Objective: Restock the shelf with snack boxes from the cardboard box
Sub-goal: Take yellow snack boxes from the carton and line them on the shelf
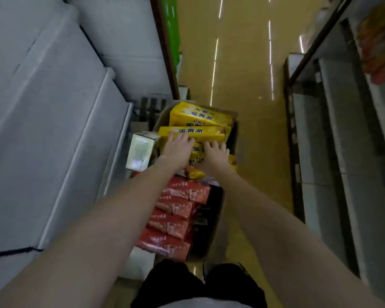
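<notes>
A cardboard box stands on the floor ahead of me, filled with yellow snack boxes bearing blue lettering. Both my arms reach down into it. My left hand lies palm-down with fingers spread on the near yellow snack box. My right hand rests on another yellow box just below it, fingers spread and curled over the edge. Whether either hand has a firm grip is unclear. A pale box leans at the cardboard box's left side. White shelf tiers rise on the left.
Several red snack packs lie stacked in a second carton between me and the yellow boxes. Grey shelves line the right side of the aisle. A glossy tan floor runs ahead. My dark trousers show at the bottom.
</notes>
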A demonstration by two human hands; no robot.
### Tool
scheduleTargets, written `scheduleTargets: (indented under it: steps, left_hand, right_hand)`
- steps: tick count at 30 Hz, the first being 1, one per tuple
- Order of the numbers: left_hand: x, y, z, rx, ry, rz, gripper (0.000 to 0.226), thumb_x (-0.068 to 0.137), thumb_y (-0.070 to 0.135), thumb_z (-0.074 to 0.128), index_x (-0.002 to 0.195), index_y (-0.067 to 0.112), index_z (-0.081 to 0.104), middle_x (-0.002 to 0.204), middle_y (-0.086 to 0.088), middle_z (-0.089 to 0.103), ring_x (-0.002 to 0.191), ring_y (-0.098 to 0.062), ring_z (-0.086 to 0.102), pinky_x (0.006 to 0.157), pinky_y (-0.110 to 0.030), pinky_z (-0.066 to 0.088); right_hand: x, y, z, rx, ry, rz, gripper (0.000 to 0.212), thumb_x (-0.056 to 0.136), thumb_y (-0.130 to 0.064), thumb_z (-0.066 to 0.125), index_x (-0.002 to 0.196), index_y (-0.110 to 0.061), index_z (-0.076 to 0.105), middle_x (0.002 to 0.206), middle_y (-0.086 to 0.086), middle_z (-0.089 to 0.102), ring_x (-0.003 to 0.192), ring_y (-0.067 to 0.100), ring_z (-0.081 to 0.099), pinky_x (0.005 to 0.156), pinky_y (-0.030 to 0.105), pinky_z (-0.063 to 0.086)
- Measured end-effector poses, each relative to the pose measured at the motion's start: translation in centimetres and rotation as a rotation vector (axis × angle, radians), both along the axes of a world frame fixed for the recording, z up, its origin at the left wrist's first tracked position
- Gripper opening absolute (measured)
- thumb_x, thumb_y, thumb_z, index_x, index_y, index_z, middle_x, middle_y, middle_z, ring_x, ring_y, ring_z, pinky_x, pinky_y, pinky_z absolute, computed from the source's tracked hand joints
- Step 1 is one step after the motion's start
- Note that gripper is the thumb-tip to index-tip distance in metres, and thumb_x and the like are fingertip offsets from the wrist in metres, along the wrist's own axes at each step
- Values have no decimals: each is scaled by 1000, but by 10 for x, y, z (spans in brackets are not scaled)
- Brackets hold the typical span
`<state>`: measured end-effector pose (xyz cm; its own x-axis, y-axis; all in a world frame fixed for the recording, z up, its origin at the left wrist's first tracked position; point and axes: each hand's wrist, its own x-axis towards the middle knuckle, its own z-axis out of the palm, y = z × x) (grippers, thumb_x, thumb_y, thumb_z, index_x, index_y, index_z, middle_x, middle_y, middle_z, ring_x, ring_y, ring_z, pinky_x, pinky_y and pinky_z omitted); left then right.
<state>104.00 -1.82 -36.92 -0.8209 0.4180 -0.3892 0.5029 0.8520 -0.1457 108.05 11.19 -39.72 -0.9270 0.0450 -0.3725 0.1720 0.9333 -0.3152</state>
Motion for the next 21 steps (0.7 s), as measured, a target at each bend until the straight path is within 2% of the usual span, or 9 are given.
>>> scheduleTargets:
  steps: [4, 8, 12, 15, 18, 21]
  left_hand:
    - [-10, 7, 0, -50, -105, -68, 89, 77, 44, 78, 147, 15, 31, 155, -13, 25, 144, -34, 20, 118, -58, 14]
    - [-22, 15, 11, -1, -149, -150, 79, 70, 41, 83, 135, 18, 43, 140, -8, 46, 133, -28, 41, 110, -48, 31]
    - [-34, 44, 44, 5, -82, -311, 61, 72, 32, 78, 126, 17, 53, 128, -8, 55, 121, -28, 50, 104, -44, 36]
    - [-37, 69, 70, -19, -44, -422, 61, 66, 31, 82, 120, 16, 59, 125, -7, 57, 121, -27, 51, 103, -44, 37]
    - [-27, 93, 90, 11, -62, -510, 57, 67, 33, 83, 115, 17, 56, 123, -8, 57, 117, -27, 51, 97, -42, 37]
    - [1, 122, 105, 42, -104, -580, 70, 62, 40, 87, 119, 17, 53, 126, -7, 55, 121, -29, 49, 100, -42, 36]
  right_hand:
    - [-1, -1, 5, 21, -65, -33, 87, 71, -50, 82, 139, -17, 39, 147, 14, 29, 138, 42, 24, 113, 57, 24]
    - [-1, 8, 16, 41, -62, -63, 85, 63, -58, 84, 129, -19, 47, 138, 12, 34, 131, 40, 30, 110, 56, 27]
    - [8, 31, 39, -3, -9, -217, 92, 62, -61, 82, 135, -20, 44, 138, 11, 38, 130, 36, 33, 107, 52, 30]
    - [28, 52, 52, -21, 9, -311, 95, 62, -57, 85, 137, -19, 42, 133, 8, 46, 126, 32, 41, 100, 46, 36]
    - [63, 73, 65, -63, 47, -422, 93, 63, -46, 88, 139, -21, 41, 126, 8, 52, 120, 30, 49, 94, 42, 41]
    - [103, 93, 82, -28, 71, -501, 90, 65, -43, 86, 140, -20, 41, 127, 8, 52, 118, 29, 49, 98, 42, 40]
